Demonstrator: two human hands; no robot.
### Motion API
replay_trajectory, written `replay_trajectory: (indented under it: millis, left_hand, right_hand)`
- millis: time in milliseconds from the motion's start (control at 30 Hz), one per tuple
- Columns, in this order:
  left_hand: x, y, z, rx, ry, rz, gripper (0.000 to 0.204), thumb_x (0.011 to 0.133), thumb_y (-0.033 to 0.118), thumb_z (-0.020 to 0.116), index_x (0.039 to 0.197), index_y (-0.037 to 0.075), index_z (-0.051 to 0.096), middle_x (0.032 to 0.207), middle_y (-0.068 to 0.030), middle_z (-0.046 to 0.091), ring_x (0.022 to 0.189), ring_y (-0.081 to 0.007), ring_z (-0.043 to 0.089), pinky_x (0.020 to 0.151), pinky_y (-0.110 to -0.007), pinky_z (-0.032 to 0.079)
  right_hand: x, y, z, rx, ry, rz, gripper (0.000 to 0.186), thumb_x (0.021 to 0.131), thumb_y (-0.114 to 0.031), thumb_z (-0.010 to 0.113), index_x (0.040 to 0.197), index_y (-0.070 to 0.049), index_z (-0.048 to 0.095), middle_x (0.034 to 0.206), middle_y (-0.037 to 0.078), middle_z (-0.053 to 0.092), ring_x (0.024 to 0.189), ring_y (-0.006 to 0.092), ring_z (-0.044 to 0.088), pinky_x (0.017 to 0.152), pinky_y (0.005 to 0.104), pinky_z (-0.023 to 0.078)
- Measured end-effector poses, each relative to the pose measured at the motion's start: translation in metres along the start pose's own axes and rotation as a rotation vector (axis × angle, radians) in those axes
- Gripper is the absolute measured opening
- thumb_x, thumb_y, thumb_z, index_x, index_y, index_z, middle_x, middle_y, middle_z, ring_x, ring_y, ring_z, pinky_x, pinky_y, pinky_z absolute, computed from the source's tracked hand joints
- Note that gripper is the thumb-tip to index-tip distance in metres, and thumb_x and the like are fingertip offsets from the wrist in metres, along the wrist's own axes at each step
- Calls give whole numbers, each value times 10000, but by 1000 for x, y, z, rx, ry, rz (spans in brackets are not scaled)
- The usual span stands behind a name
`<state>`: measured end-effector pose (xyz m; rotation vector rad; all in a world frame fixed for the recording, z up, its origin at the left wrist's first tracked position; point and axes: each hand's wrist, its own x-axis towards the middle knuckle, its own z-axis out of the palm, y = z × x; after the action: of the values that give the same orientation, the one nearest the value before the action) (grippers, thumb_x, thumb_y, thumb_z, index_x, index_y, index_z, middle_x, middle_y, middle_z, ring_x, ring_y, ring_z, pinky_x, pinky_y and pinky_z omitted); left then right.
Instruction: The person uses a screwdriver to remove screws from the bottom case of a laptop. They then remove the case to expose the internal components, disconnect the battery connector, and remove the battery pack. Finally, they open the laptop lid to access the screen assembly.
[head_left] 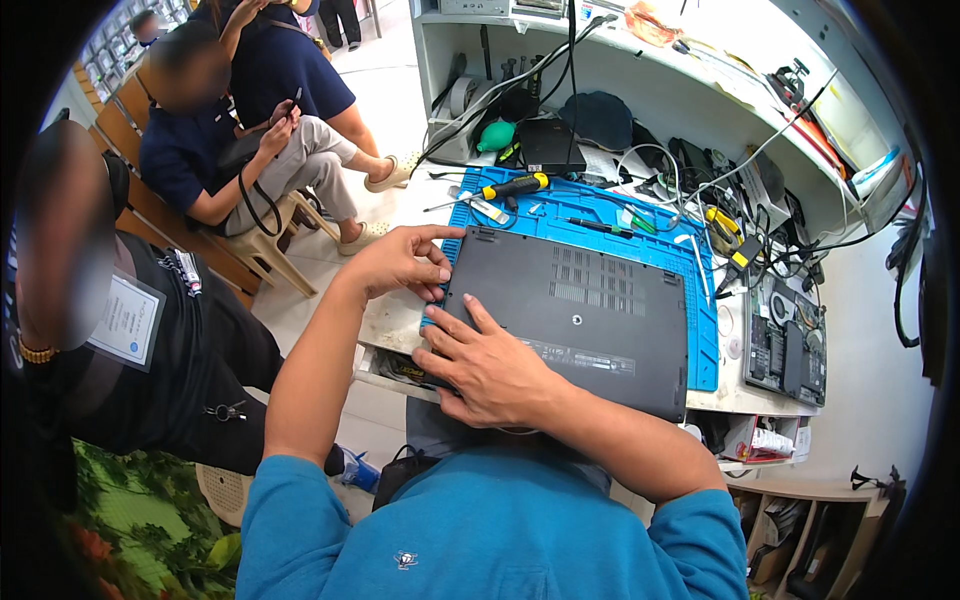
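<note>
From my end, L to R: at 9 o'clock a standing person in black w/ a badge [128, 318]; at 10 a seated person [190, 160] w/ a phone [290, 108]. Just off ctr, also toward 10, I've got the left hand [402, 262] at the near-ctr laptop [610, 320], by its top-left corner: one finger stretched along the edge, others bent; can't tell if they're gripping it. Right hand [505, 372], btwn ctr and 6, lies palm-down on the laptop's left part, fingers spread & unclenched, grasping nothing. Laptop's underside-up, vents on top, on a blue mat [703, 350]. Approx 12: yellow/black screwdriver [517, 186] lying on the mat past the laptop's far edge, w/ a green bulb [495, 136] beyond. At 1–2, cables [690, 190] etc. in a tangle. Approx 3–4: a 2nd, opened-up chassis [790, 350], innards exposed, on the bench [730, 400] right of the mat.
</note>
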<state>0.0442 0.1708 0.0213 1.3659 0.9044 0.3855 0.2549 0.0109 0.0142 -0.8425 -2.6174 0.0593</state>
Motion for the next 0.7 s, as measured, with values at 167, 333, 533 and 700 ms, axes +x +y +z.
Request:
replay_trajectory:
  millis: [167,333,533,700]
  left_hand:
    - [6,6,-3,62,-16,-22,906,904,-34,760,1735,87,420,982,-65,740,763,-161,770,695,-288,666]
    - [18,8,-14,59,-97,-55,1002,871,-19,806,1763,107,368,883,-62,743,680,-152,752,630,-284,652]
    - [22,7,-18,88,-139,-58,1067,833,-22,846,1769,118,353,869,-61,752,667,-147,750,611,-274,643]
    - [22,20,-16,168,-150,-101,1125,779,-14,863,1769,121,347,821,-51,749,632,-140,730,583,-277,624]
  right_hand:
    - [14,10,-9,62,-190,-24,434,918,-341,748,1212,-29,684,1261,171,628,1369,359,573,1313,582,364]
    - [18,17,-6,197,-143,-68,390,893,-327,790,1142,-41,696,1131,140,596,1215,342,599,1294,532,396]
    - [22,20,-3,173,-74,-89,385,865,-337,814,1126,-67,727,1113,114,619,1178,315,604,1169,482,455]
    - [23,20,-4,183,-79,-78,377,874,-337,806,1124,-67,729,1115,117,617,1189,326,607,1205,500,443]
